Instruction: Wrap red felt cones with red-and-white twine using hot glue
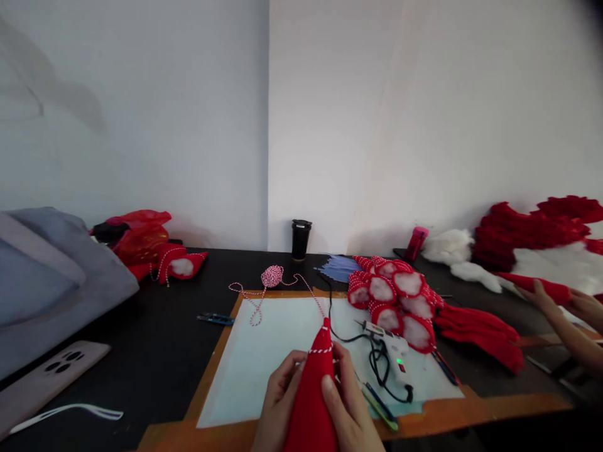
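Note:
Between my two hands stands a red felt cone (311,395), its tip pointing away from me. Red-and-white twine (321,351) wraps once around it below the tip. From the tip the strand runs back to a small ball of the same twine (272,276) on the table. My left hand (281,395) is closed on the cone's left side, fingers near the wrapped twine. On the right side my right hand (347,402) grips it, thumb on the front. Just right of the hands lies a white glue gun (389,345) with a green light and a black cord.
Several stuffed red cones (381,289) are piled behind the glue gun. A white sheet (264,351) covers the work area. Also around are a black cup (300,238), a utility knife (215,319), a phone (56,376) and blue glue sticks (340,268). Another person's hands (551,307) work at right.

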Motion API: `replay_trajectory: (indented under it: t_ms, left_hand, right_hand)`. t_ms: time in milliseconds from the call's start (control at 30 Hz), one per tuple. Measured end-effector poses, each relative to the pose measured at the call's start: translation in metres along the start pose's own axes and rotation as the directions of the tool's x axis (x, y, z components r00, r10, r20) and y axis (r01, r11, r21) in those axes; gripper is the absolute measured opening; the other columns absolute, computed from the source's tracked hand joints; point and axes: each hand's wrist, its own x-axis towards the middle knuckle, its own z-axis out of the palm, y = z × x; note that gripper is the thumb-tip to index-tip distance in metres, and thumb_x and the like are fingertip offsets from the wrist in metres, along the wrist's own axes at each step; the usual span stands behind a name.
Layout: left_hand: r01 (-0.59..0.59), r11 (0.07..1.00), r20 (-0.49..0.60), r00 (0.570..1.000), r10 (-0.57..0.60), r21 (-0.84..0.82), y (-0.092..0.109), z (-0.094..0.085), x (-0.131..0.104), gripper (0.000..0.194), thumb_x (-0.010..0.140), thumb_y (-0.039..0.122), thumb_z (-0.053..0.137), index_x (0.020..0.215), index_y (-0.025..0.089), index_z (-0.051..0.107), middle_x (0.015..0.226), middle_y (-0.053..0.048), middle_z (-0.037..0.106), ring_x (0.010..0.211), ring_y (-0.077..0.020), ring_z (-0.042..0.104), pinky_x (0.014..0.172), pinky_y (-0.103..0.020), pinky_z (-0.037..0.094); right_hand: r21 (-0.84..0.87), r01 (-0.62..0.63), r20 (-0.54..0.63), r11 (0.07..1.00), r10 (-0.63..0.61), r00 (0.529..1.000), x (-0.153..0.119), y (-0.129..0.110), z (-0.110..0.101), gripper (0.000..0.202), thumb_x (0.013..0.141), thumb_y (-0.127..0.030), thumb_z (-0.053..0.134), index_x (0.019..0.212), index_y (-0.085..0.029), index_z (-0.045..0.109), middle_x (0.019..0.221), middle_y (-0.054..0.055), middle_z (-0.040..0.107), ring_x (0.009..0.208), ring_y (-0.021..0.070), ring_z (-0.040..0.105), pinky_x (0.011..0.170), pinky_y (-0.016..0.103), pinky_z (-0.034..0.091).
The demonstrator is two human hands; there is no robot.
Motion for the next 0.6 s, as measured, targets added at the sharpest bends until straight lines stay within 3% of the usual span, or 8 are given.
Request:
replay_trajectory:
  t_ms: [133, 233, 333, 467, 600]
  left_hand:
    - [0.011, 0.999, -0.002, 1.0, -0.011, -0.046, -0.002, 0.0, -0.001, 0.035, 0.074, 0.05, 0.079, 0.089, 0.02, 0.07, 0.076, -0.002, 0.071, 0.064, -0.0174, 0.063, 0.059, -0.025, 0.047]
    - [0.033, 0.998, -0.03, 0.999, -0.035, -0.059, -0.003, 0.0, -0.004, 0.038, 0.07, 0.051, 0.082, 0.087, 0.019, 0.071, 0.072, -0.002, 0.07, 0.065, -0.0187, 0.063, 0.06, -0.026, 0.049]
    - [0.028, 0.998, -0.061, 0.998, -0.031, -0.051, -0.006, -0.001, -0.005, 0.041, 0.066, 0.052, 0.085, 0.087, 0.019, 0.071, 0.068, -0.001, 0.069, 0.064, -0.0187, 0.063, 0.061, -0.027, 0.05]
    - [0.04, 0.998, 0.024, 0.999, -0.04, -0.038, -0.014, -0.008, 0.0, 0.035, 0.076, 0.05, 0.079, 0.089, 0.019, 0.068, 0.069, 0.001, 0.067, 0.059, -0.0138, 0.059, 0.057, -0.024, 0.046]
    - [-0.015, 0.99, 0.055, 0.998, 0.008, 0.142, -0.025, -0.015, 0.007, 0.035, 0.088, 0.05, 0.068, 0.088, 0.014, 0.066, 0.072, 0.002, 0.064, 0.059, -0.0113, 0.058, 0.055, -0.024, 0.047]
  right_hand:
    - [0.038, 0.001, 0.158, 0.999, -0.007, 0.987, 0.021, -0.01, -0.004, 0.06, 0.086, -0.062, 0.065, 0.132, -0.024, 0.057, 0.137, 0.008, 0.062, 0.122, 0.0256, 0.059, 0.105, 0.034, 0.045]
    - [0.054, -0.027, 0.159, 0.998, 0.018, 0.987, 0.03, -0.021, -0.003, 0.049, 0.085, -0.057, 0.069, 0.12, -0.023, 0.066, 0.115, 0.006, 0.072, 0.104, 0.0233, 0.065, 0.094, 0.032, 0.049]
    - [0.185, -0.069, 0.177, 0.98, 0.036, 0.984, 0.034, -0.029, -0.001, 0.04, 0.085, -0.048, 0.074, 0.114, -0.023, 0.069, 0.102, 0.003, 0.073, 0.095, 0.0198, 0.065, 0.087, 0.028, 0.049]
    - [0.402, -0.214, 0.274, 0.89, 0.106, 0.956, 0.037, -0.032, 0.0, 0.038, 0.078, -0.037, 0.082, 0.111, -0.021, 0.071, 0.101, 0.003, 0.074, 0.084, 0.0155, 0.066, 0.075, 0.023, 0.05]
    - [0.55, -0.293, 0.224, 0.782, 0.2, 0.954, 0.045, -0.028, 0.003, 0.032, 0.068, -0.033, 0.09, 0.091, -0.019, 0.073, 0.077, 0.0, 0.072, 0.062, 0.0103, 0.062, 0.058, 0.019, 0.049]
